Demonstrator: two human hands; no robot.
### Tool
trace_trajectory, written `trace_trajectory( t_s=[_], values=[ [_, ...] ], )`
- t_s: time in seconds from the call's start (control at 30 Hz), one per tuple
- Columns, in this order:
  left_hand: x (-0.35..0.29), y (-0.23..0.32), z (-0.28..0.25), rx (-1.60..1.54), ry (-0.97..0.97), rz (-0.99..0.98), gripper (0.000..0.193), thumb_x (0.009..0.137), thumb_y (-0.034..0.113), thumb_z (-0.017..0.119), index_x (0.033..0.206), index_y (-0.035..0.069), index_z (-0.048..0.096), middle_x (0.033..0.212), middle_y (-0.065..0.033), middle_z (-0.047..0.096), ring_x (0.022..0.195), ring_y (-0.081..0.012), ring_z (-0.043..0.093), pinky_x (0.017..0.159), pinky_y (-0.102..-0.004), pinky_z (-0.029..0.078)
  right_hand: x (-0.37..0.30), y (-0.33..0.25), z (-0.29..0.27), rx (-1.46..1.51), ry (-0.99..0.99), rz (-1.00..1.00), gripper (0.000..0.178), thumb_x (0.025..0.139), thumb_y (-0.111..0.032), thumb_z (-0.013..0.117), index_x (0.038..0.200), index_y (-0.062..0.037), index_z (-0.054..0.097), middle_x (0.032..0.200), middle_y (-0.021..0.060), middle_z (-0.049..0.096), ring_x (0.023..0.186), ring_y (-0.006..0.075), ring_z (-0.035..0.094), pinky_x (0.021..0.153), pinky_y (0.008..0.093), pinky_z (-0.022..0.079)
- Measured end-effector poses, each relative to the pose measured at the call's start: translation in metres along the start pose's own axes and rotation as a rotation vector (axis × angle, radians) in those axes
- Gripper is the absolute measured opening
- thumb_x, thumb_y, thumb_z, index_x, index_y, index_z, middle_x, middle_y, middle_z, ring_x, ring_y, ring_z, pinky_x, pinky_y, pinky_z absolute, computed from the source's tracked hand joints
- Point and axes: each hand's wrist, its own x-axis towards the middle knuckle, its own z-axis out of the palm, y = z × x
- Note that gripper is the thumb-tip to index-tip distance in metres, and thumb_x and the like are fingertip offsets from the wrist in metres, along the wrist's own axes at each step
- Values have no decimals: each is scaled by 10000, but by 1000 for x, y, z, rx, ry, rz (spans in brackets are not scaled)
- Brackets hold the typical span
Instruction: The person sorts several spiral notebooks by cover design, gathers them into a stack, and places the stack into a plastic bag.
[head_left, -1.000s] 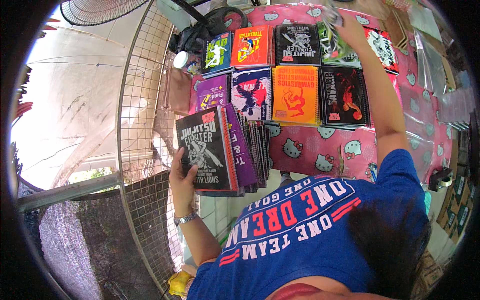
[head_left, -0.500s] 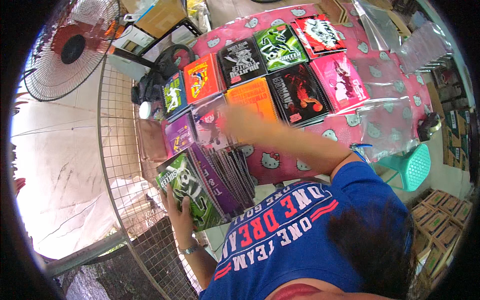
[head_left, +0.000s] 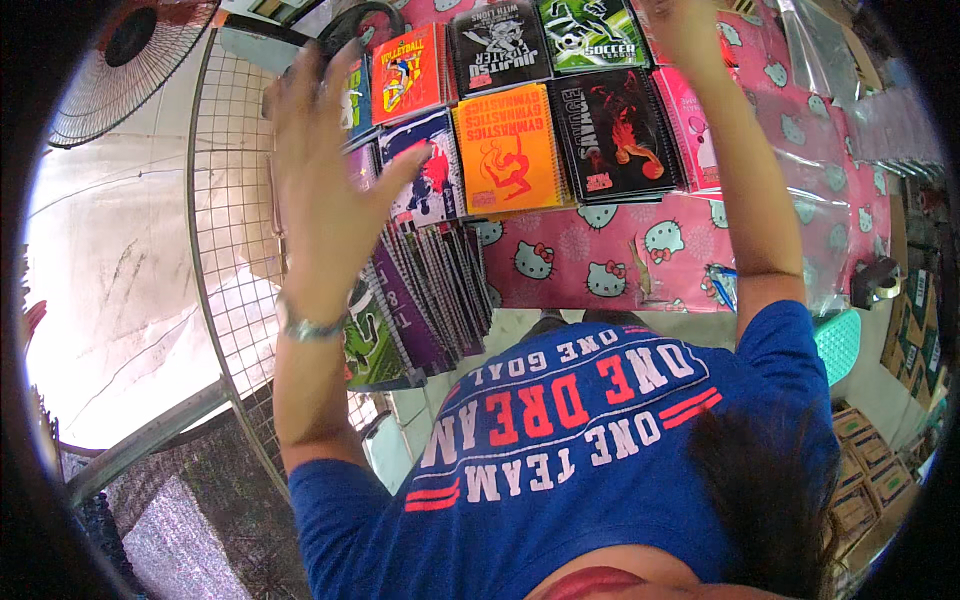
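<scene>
My left hand [head_left: 335,195] is raised with its fingers spread and holds nothing. It hangs over the left end of two rows of spiral notebooks, partly hiding a blue one and a purple one. Below it stands a row of upright notebooks [head_left: 435,285], with a green-covered one [head_left: 372,345] in front. My right hand [head_left: 690,35] reaches over the far right end of the rows; the top edge cuts off its fingers. Nearest it are a pink notebook [head_left: 698,125] and a green one [head_left: 590,32]. Orange [head_left: 510,150], black [head_left: 620,140], red-orange [head_left: 410,72] and white-and-navy [head_left: 425,178] notebooks lie between the hands.
A pink cartoon-cat tablecloth [head_left: 590,255] covers the table. Wire mesh [head_left: 230,200] and a fan [head_left: 130,45] stand at the left. Clear plastic sheets [head_left: 820,190] lie at the right, near a roll of tape [head_left: 878,285]. A teal stool [head_left: 838,345] and cardboard boxes [head_left: 870,460] are at the lower right.
My left hand has let go of the green notebook at the front of the upright row and risen over the table. My right hand has moved from the white-and-navy notebook to the far right.
</scene>
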Motion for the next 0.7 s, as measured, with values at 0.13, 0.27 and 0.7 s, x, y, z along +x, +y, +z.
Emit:
trace_trajectory(
  t_s=[0.13,0.27,0.7],
  values=[
    [31,31,5,-20,-23,45,526,732,239,760,1192,86,556,1140,-153,588,1023,-351,566,882,-452,459,-48,-51,-38,530,54,-599,216,798,-64,574,1004,-79,635,990,132,652,844,325,631,738,376,509],
    [-15,17,-52,-690,152,-482,200,871,81,628,1060,26,590,922,-84,675,795,-145,650,677,-287,527,-28,143,-34,-64,21,129,627,877,-493,549,1294,-30,478,1254,230,544,1177,362,518,965,436,411],
    [-224,-68,-40,-987,-27,-1050,679,835,-12,624,1424,-11,289,1352,-122,446,1186,-210,489,959,-316,436,-72,-71,-58,721,238,-314,334,875,10,576,1195,-61,512,1075,115,615,834,215,644,770,291,507]
  ],
)
